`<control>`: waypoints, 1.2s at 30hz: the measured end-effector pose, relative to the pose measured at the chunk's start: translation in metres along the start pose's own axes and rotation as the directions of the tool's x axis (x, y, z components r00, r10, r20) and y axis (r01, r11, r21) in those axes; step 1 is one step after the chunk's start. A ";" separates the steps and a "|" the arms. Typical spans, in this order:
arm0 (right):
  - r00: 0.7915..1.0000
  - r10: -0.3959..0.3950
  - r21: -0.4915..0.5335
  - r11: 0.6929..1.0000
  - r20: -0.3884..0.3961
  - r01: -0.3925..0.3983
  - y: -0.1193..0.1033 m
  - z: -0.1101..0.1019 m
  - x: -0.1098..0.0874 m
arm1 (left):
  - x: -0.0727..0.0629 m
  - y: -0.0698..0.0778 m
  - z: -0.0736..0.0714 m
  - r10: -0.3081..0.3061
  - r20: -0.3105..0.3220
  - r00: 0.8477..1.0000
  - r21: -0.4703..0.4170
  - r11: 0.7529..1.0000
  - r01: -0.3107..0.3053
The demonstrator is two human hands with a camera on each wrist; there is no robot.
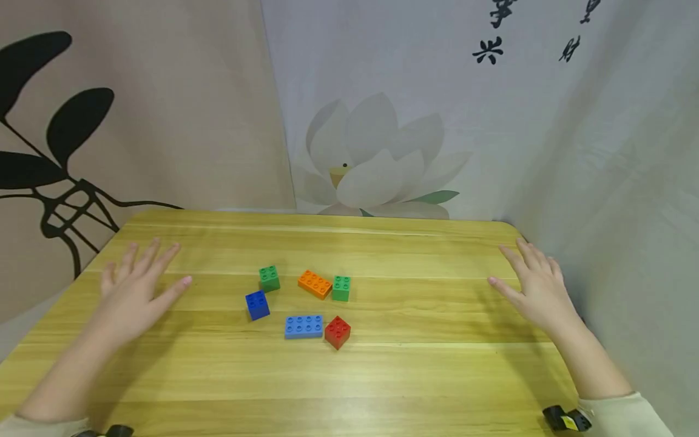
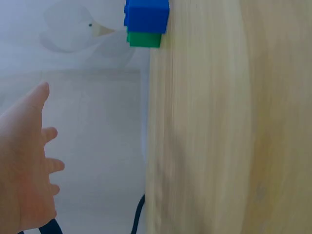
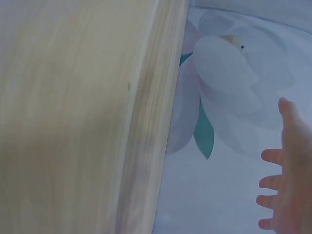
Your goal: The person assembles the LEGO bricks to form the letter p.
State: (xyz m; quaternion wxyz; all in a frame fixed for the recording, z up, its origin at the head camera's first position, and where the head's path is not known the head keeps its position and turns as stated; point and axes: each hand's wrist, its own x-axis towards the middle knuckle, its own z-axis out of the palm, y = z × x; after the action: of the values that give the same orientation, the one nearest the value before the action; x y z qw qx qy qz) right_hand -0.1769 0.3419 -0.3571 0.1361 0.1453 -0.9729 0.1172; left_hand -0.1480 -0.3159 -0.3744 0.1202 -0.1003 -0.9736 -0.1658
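Note:
Several toy bricks lie in a loose group mid-table in the head view: a dark blue brick, a green brick behind it, an orange brick, a second green brick, a light blue brick and a red brick. To their left my left hand hovers over the table, fingers spread, holding nothing. My right hand hovers far to their right, fingers also spread and holding nothing. The left wrist view shows the dark blue brick in front of a green brick.
The wooden table ends at a back edge against a hanging cloth printed with a lotus. Another cloth with dark leaf shapes hangs at left. A black wrist camera sits by the right sleeve.

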 end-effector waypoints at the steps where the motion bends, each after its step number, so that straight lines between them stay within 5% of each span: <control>1: 1.000 -0.003 0.013 1.000 -0.010 0.003 -0.003 0.000 0.000 | -0.001 0.002 0.001 0.005 -0.010 1.000 -0.014 1.000 -0.006; 14: 0.983 -0.085 0.179 0.977 -0.164 0.114 -0.045 0.016 -0.003 | -0.008 0.026 0.019 0.049 -0.106 0.993 -0.158 0.985 -0.065; 21: 0.978 -0.097 0.288 0.946 -0.186 0.149 -0.065 0.028 -0.004 | -0.007 0.037 0.029 0.063 -0.133 0.989 -0.292 0.951 -0.100; 36: 0.987 -0.117 0.478 0.864 -0.113 0.157 -0.102 0.044 -0.001 | -0.010 0.052 0.047 0.047 -0.044 0.998 -0.487 0.871 -0.063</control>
State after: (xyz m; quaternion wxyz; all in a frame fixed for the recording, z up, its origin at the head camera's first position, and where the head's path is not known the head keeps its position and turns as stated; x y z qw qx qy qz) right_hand -0.1543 0.2353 -0.3798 0.1424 0.2387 -0.8934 0.3530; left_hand -0.1359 -0.2532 -0.4041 0.1107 -0.1525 -0.8952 -0.4039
